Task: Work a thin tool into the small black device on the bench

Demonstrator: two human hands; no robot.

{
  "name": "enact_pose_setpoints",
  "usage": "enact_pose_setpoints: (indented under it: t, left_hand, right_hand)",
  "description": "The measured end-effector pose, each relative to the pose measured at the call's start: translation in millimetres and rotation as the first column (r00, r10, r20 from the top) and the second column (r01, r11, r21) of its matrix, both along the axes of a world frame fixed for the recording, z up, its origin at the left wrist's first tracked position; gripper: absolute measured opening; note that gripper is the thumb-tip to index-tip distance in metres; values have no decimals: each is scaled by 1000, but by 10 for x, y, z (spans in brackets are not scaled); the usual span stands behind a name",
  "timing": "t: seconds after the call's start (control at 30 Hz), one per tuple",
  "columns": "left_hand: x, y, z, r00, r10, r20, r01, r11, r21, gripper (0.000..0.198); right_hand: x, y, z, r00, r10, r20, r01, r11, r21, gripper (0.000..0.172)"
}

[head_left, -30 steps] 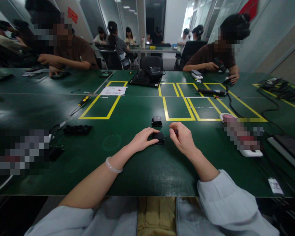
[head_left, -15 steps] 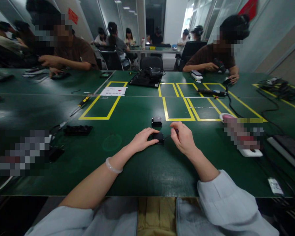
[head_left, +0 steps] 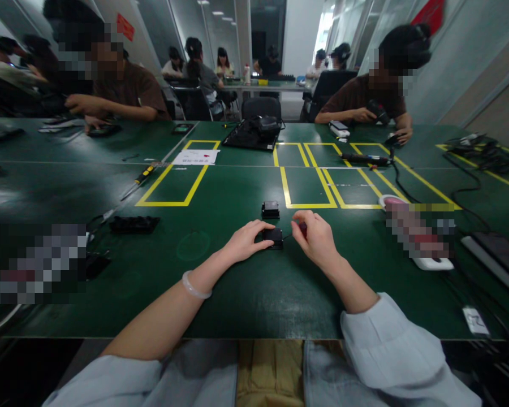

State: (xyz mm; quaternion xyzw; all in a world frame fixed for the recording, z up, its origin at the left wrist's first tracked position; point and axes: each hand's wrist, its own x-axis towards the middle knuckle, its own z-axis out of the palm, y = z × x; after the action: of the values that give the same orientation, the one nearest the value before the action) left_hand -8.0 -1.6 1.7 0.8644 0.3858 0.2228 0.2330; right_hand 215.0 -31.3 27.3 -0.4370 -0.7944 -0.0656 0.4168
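My left hand (head_left: 246,240) rests on the green table (head_left: 246,294) with its fingers pressed on the left side of a small black box (head_left: 275,237). My right hand (head_left: 316,237) is closed round a small screwdriver with a red handle (head_left: 302,228), its thin tip pointing at the box's right edge. A second small black box (head_left: 270,210) lies a little farther out, untouched.
Yellow tape rectangles (head_left: 307,186) mark the table ahead. A black tray (head_left: 134,224) lies to the left, a yellow-handled screwdriver (head_left: 144,174) beyond it, a white paper (head_left: 195,156) farther back. Cables and white devices (head_left: 432,263) sit to the right. Other people work at the far side.
My right hand has shifted slightly left, bringing the screwdriver closer to the box. The left hand and the box have stayed put.
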Motion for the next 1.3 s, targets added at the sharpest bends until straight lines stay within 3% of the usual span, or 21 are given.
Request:
enact_pose_setpoints:
  t: [1.07,1.3]
  left_hand:
    - [2,-7,12,1000,0,-2,0,1000,6,37]
    - [-4,-10,11,1000,-6,-3,6,1000,3,37]
  right_hand:
    - [0,-6,21,998,9,-58,-11,999,-39,12]
    - [-4,6,1,1000,-3,-25,3,1000,28,14]
